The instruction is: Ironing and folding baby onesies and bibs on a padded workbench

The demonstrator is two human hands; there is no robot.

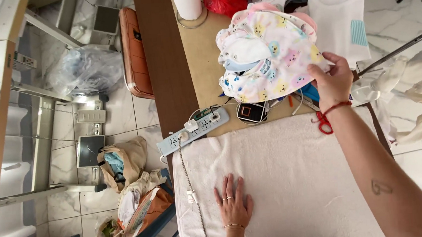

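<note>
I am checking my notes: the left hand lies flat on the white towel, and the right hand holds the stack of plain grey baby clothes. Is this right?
Not quite: in the head view the baby clothes that the right hand holds are colourfully printed, not plain grey. The left hand does lie flat on the white towel.

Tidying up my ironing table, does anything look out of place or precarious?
The power strip lies askew, overhanging the table's edge. Bags and cloth are strewn on the floor. The right hand holds the garment stack.

Phone (250, 112) (perhaps) under clothes (265, 53)
</note>
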